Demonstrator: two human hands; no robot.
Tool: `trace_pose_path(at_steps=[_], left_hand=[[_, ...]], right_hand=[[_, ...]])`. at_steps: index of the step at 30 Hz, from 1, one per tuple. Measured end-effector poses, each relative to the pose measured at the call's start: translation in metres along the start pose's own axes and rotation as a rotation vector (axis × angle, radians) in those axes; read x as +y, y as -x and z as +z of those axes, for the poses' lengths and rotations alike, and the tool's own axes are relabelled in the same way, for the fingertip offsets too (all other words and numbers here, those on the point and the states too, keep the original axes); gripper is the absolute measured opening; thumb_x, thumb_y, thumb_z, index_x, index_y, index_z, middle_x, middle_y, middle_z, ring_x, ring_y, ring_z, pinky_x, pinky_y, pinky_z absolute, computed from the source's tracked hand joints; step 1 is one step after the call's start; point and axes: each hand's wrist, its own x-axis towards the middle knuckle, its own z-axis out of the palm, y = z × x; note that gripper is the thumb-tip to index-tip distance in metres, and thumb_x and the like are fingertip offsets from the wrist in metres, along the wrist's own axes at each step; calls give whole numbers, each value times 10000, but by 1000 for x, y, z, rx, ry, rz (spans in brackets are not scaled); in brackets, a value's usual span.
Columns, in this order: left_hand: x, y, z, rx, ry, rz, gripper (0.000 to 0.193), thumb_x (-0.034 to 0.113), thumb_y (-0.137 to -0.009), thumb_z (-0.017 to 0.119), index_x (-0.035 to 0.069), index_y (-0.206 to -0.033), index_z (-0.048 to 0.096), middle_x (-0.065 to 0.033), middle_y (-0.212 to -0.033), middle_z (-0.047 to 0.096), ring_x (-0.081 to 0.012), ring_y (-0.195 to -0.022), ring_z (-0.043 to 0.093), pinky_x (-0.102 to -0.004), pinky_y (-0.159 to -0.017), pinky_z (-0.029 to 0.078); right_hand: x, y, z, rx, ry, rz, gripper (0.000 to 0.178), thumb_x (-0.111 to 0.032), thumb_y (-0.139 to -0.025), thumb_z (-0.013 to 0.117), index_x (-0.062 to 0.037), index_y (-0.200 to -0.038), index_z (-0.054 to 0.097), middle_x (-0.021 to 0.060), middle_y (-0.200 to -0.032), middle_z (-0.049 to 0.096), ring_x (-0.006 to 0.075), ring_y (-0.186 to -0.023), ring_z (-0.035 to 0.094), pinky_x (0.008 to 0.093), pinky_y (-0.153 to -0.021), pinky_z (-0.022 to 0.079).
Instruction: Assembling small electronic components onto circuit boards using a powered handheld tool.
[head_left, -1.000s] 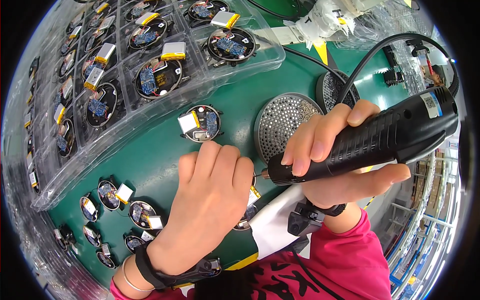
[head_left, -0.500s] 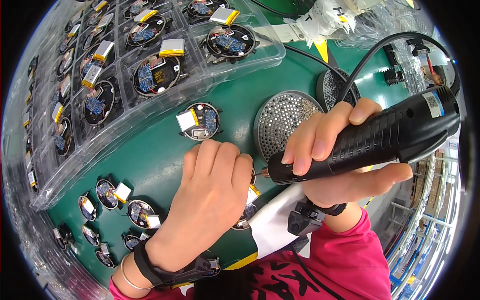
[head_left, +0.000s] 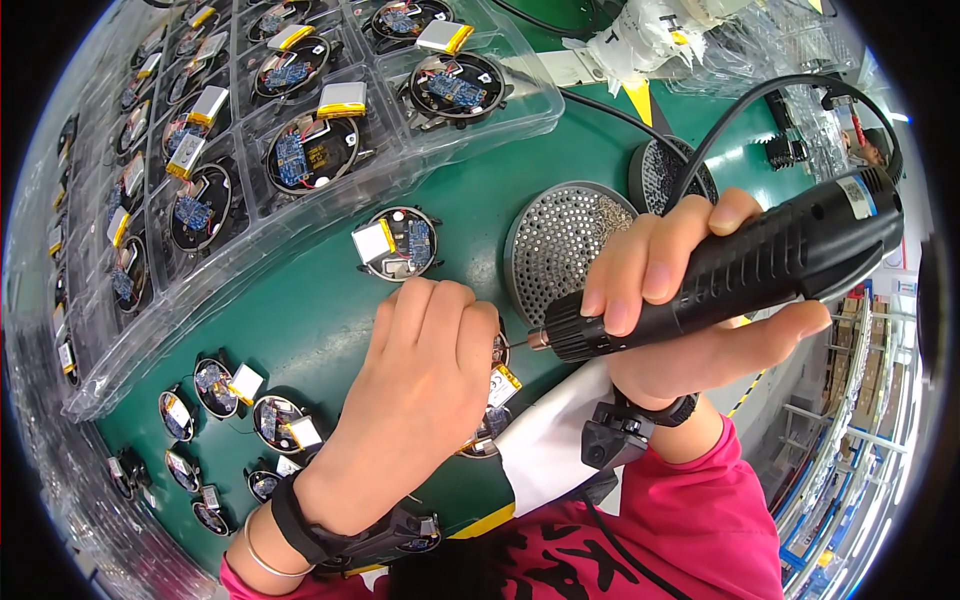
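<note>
Gripping with the right hand (head_left: 680, 365) a black, ridged, cylindrical electric screwdriver (head_left: 745, 265), with the thumb stretched out along its underside. Drawn slightly away from the left hand (head_left: 425, 375) since half a second ago, and grasped a little farther back from the nose, now exposing more of the thin dark bit (head_left: 517, 345) beyond the copper-coloured collar (head_left: 538, 339). Apparently holding, beneath the left hand's curled fingers, a small, round, dark-rimmed case (head_left: 501, 347), mostly hidden, right by the bit's end. Also more exposed just below: a flat silver battery with yellow tape (head_left: 503, 385). Probably easing off or re-aiming at the case rather than pressing hard; cannot tell about contact, nor about any screw at the tip.
</note>
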Motion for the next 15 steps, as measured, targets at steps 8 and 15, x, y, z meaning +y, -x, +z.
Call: trace_pose_path(at_steps=[8, 15], left_hand=[[0, 0, 0, 5, 18, 3, 269, 60, -740, 596, -11, -995, 547, -121, -954, 502, -263, -899, 500, -356, -772, 431], [0, -1, 0, 11, 28, 5, 274, 54, -739, 608, -2, -997, 535, -119, -961, 502, -260, -896, 500, -357, -774, 428]], right_hand=[[-4, -1, 0, -24, -16, -12, 766, -778, -848, 400, -65, -1118, 467, 48, -699, 504, 185, -462, 519, 342, -436, 471], [0, 0, 1, 11, -28, 32, 769, -783, -845, 400, -65, -1112, 466, 51, -701, 508, 184, -465, 516, 342, -440, 471]])
